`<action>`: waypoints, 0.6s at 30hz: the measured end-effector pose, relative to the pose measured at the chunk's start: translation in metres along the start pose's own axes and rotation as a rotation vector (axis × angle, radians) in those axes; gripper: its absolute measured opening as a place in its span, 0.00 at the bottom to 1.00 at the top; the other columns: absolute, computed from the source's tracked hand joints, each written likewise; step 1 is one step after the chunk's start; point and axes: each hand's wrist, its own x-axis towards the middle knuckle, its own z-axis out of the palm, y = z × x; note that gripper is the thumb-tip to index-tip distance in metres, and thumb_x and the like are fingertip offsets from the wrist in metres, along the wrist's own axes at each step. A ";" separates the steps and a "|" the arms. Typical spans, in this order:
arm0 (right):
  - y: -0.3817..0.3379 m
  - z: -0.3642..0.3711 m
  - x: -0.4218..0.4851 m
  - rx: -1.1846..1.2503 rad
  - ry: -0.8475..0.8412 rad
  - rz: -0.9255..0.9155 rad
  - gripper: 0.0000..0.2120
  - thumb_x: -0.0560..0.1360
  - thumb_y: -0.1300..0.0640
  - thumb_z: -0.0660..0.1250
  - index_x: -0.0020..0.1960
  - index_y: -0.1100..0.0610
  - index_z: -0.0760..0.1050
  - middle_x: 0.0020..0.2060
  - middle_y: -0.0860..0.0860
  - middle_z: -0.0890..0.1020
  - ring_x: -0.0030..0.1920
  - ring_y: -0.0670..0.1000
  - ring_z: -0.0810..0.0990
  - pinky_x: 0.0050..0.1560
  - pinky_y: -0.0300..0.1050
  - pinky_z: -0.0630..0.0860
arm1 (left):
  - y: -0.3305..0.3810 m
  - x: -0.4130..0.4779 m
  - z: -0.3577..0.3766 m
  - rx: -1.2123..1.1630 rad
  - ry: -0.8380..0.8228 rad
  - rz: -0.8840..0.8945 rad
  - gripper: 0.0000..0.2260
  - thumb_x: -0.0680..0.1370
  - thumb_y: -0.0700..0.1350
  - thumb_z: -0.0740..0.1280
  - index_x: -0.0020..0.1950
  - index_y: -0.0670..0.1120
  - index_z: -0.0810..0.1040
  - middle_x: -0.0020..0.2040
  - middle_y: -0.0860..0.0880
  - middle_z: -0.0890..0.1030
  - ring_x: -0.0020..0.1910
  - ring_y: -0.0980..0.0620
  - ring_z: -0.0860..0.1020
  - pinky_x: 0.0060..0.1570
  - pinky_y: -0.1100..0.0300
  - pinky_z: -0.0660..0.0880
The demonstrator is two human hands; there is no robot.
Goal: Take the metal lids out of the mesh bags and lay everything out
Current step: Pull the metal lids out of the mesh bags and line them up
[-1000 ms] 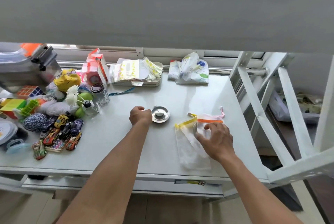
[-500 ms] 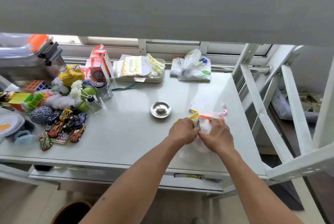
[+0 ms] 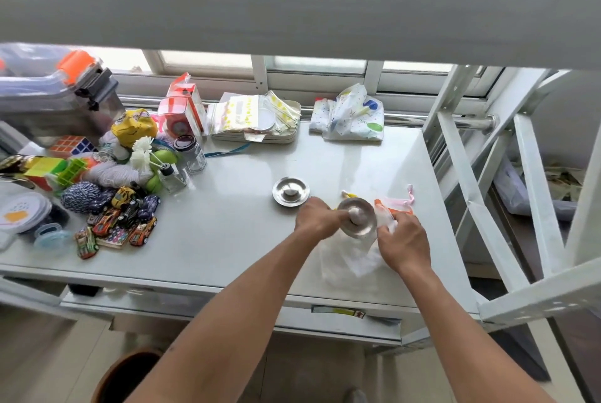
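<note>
**Second lid coming clear of the bag**

My left hand [image 3: 320,218] pinches the second lid [image 3: 357,221], tilted, rim towards 3 o'clock; my right hand [image 3: 402,241] is closed on the mesh bag [image 3: 357,256], touching the lid's rim; the first lid [image 3: 291,191] lies at 10 o'clock, nearer my left, on the table [image 3: 227,223]

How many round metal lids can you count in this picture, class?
2. One round metal lid lies flat on the white table; the other metal lid is held by the left hand beside the mesh bag. More may be hidden.
</note>
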 end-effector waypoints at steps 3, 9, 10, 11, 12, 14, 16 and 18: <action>-0.003 0.002 0.001 -0.059 -0.009 0.039 0.19 0.73 0.51 0.64 0.60 0.57 0.78 0.60 0.58 0.79 0.59 0.62 0.77 0.58 0.52 0.75 | -0.017 0.005 -0.040 -0.215 -0.075 -0.026 0.11 0.70 0.44 0.71 0.31 0.45 0.72 0.31 0.46 0.72 0.21 0.54 0.62 0.23 0.64 0.56; -0.007 0.006 0.003 -0.138 -0.026 0.069 0.19 0.73 0.50 0.64 0.60 0.58 0.76 0.60 0.59 0.78 0.59 0.63 0.75 0.58 0.54 0.73 | -0.058 0.009 -0.115 -0.038 -0.163 -0.144 0.08 0.69 0.44 0.74 0.33 0.44 0.78 0.29 0.48 0.70 0.24 0.52 0.59 0.25 0.63 0.54; -0.008 0.006 0.003 -0.148 -0.029 0.073 0.19 0.73 0.50 0.64 0.61 0.58 0.76 0.60 0.59 0.78 0.59 0.63 0.75 0.58 0.54 0.72 | -0.063 0.009 -0.121 0.019 -0.154 -0.158 0.08 0.68 0.43 0.74 0.32 0.43 0.79 0.29 0.48 0.70 0.24 0.52 0.60 0.25 0.63 0.54; -0.009 0.007 0.003 -0.156 -0.031 0.076 0.19 0.73 0.49 0.63 0.61 0.57 0.76 0.60 0.58 0.78 0.60 0.63 0.75 0.58 0.55 0.72 | -0.067 0.009 -0.125 0.059 -0.134 -0.169 0.08 0.68 0.43 0.74 0.31 0.43 0.79 0.30 0.48 0.71 0.24 0.51 0.60 0.25 0.63 0.55; -0.009 0.007 0.003 -0.163 -0.031 0.078 0.19 0.74 0.49 0.63 0.61 0.57 0.76 0.61 0.58 0.78 0.60 0.63 0.75 0.58 0.55 0.72 | -0.071 0.010 -0.127 0.088 -0.117 -0.174 0.08 0.68 0.43 0.74 0.30 0.43 0.79 0.30 0.47 0.71 0.24 0.51 0.60 0.26 0.63 0.55; -0.009 0.008 0.003 -0.174 -0.032 0.078 0.19 0.74 0.49 0.63 0.61 0.57 0.76 0.60 0.58 0.78 0.60 0.63 0.74 0.58 0.55 0.72 | -0.074 0.013 -0.126 0.151 -0.100 -0.172 0.10 0.66 0.42 0.74 0.28 0.43 0.76 0.30 0.46 0.71 0.24 0.50 0.61 0.26 0.63 0.55; -0.008 0.008 0.002 -0.179 -0.030 0.077 0.19 0.73 0.50 0.63 0.60 0.58 0.77 0.59 0.58 0.79 0.59 0.63 0.75 0.58 0.55 0.73 | -0.073 0.016 -0.123 0.241 -0.094 -0.174 0.10 0.64 0.44 0.74 0.28 0.44 0.74 0.29 0.45 0.70 0.24 0.49 0.62 0.26 0.63 0.56; -0.006 0.008 0.001 -0.183 -0.020 0.073 0.18 0.73 0.50 0.64 0.58 0.58 0.77 0.57 0.58 0.79 0.58 0.62 0.75 0.57 0.55 0.73 | -0.065 0.019 -0.120 0.341 -0.056 -0.171 0.11 0.64 0.51 0.72 0.32 0.44 0.75 0.32 0.45 0.74 0.27 0.49 0.68 0.27 0.63 0.61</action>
